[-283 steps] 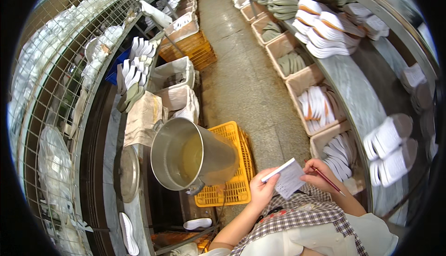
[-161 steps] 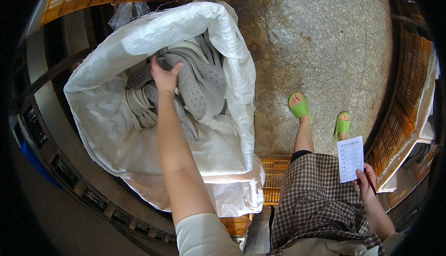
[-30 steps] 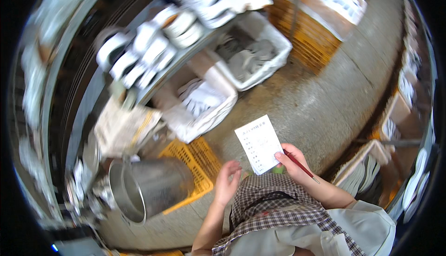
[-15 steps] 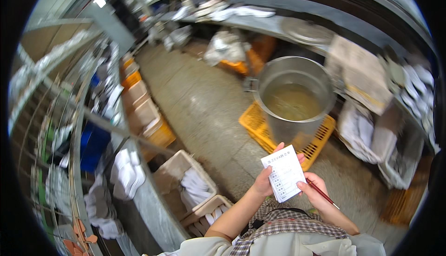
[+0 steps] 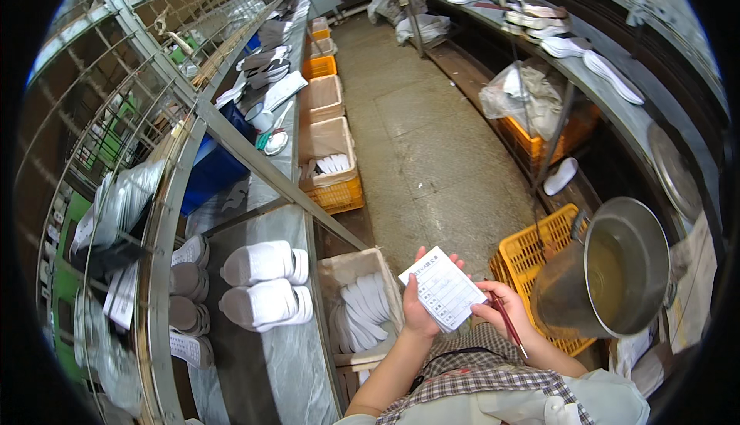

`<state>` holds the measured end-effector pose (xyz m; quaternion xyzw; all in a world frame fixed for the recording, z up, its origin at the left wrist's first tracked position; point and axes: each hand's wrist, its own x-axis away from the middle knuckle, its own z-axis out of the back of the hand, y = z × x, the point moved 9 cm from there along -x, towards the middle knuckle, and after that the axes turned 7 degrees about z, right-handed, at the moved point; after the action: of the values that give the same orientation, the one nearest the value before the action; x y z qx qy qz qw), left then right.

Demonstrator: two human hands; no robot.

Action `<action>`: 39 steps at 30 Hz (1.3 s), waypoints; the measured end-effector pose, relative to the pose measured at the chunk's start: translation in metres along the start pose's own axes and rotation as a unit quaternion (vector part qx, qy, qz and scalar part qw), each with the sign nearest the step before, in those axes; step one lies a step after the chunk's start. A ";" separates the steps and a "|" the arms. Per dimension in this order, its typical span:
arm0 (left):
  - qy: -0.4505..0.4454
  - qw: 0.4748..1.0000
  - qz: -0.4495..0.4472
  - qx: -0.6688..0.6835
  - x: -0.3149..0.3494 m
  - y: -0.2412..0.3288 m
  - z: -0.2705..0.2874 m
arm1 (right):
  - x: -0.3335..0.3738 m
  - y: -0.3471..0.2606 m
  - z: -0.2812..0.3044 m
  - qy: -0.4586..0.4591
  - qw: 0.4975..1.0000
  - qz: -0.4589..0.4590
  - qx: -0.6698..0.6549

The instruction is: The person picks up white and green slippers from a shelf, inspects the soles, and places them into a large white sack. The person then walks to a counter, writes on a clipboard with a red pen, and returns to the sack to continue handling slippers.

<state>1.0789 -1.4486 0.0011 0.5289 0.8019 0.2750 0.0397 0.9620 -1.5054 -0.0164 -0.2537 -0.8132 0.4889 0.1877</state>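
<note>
A stack of white printed paper slips (image 5: 441,290) lies in my left hand (image 5: 418,311), with its thumb over the near left edge and fingertips showing past the far edge. My right hand (image 5: 510,311) grips a dark red pen (image 5: 507,322), its tip pointing down toward me. The right thumb also touches the right edge of the slips. Just left of my hands stands a lined bin (image 5: 389,286) filled with white shoe soles (image 5: 361,311). Beyond it, white shoes (image 5: 262,285) rest in a pair of rows on the grey bench (image 5: 297,359).
At right, a large metal pot (image 5: 563,290) with cloudy liquid stands on a yellow crate (image 5: 532,244). Lined crates (image 5: 333,194) run along the left bench. An aisle floor (image 5: 408,132) leads ahead. A right-hand shelf (image 5: 597,78) carries soles; wire racking (image 5: 85,94) rises at far left.
My view has swung to the right-to-left side, so the pot now sits farther right and the left bench with shoes fills more of the picture. Both hands keep the slips and pen.
</note>
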 end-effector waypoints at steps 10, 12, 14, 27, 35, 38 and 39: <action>0.155 0.983 -0.086 0.037 -0.161 0.168 0.052 | -0.285 -0.007 -0.049 -0.188 0.976 -0.014 0.111; 0.168 0.979 -0.107 0.032 -0.187 0.193 0.057 | -0.325 -0.009 -0.061 -0.226 0.971 -0.044 0.059; 0.179 0.976 -0.124 0.023 -0.215 0.217 0.066 | -0.371 -0.008 -0.066 -0.243 0.966 -0.055 0.069; 0.236 0.965 -0.104 0.044 -0.434 0.419 0.199 | -0.781 0.006 -0.166 -0.210 0.968 0.046 0.131; 0.286 0.831 -0.207 -0.431 -0.516 0.607 0.157 | -0.992 0.023 -0.310 -0.300 0.947 -0.001 0.111; 0.331 0.615 -0.233 -0.676 -0.553 0.660 0.142 | -1.057 0.053 -0.381 -0.378 0.916 0.002 0.134; 0.340 0.520 -0.233 -0.748 -0.568 0.671 0.138 | -1.073 0.065 -0.405 -0.408 0.907 -0.011 0.107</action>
<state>1.9308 -1.6932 0.0794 -0.0350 0.3484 0.9133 0.2081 2.0599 -1.8357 0.0477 -0.0015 -0.7644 0.6317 -0.1290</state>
